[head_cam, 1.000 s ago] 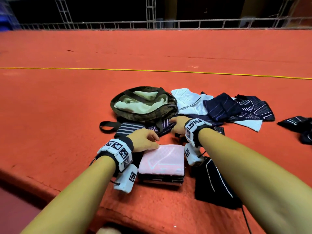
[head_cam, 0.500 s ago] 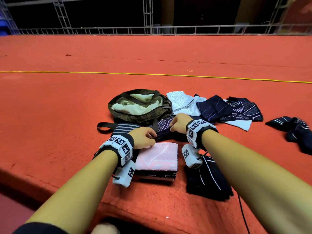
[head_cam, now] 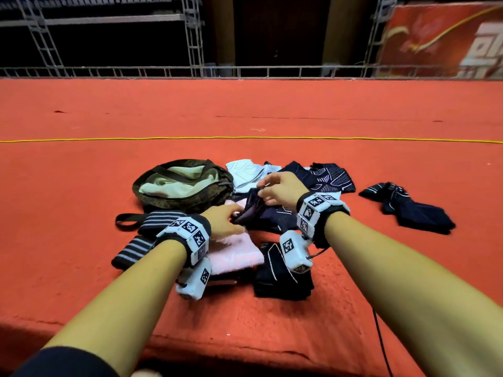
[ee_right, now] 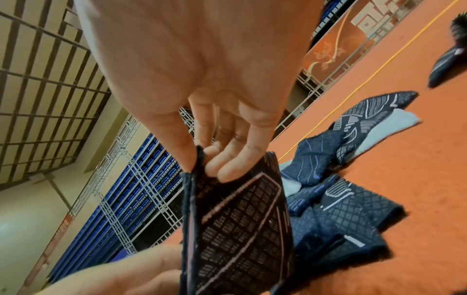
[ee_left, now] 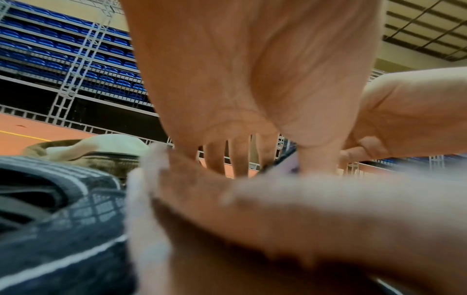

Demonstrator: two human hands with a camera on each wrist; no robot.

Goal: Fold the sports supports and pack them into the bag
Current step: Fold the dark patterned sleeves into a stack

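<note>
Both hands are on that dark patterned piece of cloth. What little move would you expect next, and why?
Probably folding it in half. The right hand pinches the top edge of the dark support and lifts it upright, while the left hand holds its lower end near the pink folded stack. The open bag waits just behind, so packing would likely follow.

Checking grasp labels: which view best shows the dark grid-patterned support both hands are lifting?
Right wrist. The dark support fills the frame, with the right hand pinching its top edge and the grid pattern sharp. The head view shows it small between the right hand and the left hand. The left wrist view catches only a blurred sliver.
</note>
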